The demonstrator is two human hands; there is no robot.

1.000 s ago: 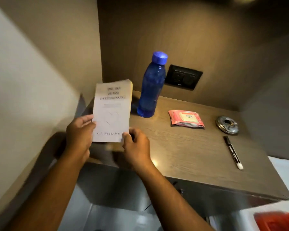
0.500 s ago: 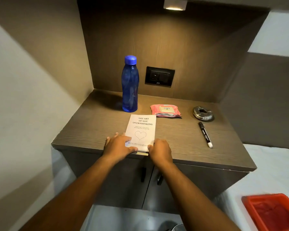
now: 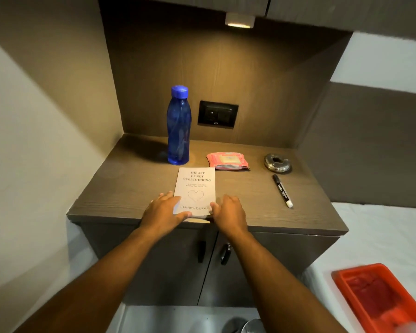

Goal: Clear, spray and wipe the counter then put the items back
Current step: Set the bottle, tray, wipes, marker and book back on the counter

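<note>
- Book (image 3: 195, 188) lies flat and cover-up at the centre of the frame, on the wooden counter (image 3: 262, 200), its near end reaching just past the counter's front edge.
- Left hand (image 3: 165, 213) rests palm-down on the book's lower-left corner, fingers spread, thumb across the cover near the printed name.
- Right hand (image 3: 228, 215) sits at the book's lower-right corner, fingers loosely curled against its edge; how firmly it grips I cannot tell.
- Blue bottle (image 3: 178, 127) stands upright with its cap on, just above the book in the frame, near the back wall.
- Pink wipes packet (image 3: 227, 161) lies flat to the right of the bottle, just beside the book's upper-right corner.
- Round metal ashtray (image 3: 277, 162) sits further right, well apart from the packet.
- Black marker (image 3: 282, 190) with a white tip lies below the ashtray, slanting towards the lower right.
- Black socket plate (image 3: 217, 114) is set in the back wall, right of the bottle.
- Small lamp (image 3: 239, 20) glows at the top centre.
- Red tray (image 3: 380, 299) shows at the lower-right corner, off the counter.
- Two dark cupboard handles (image 3: 213, 253) show below the counter, between the forearms.
</note>
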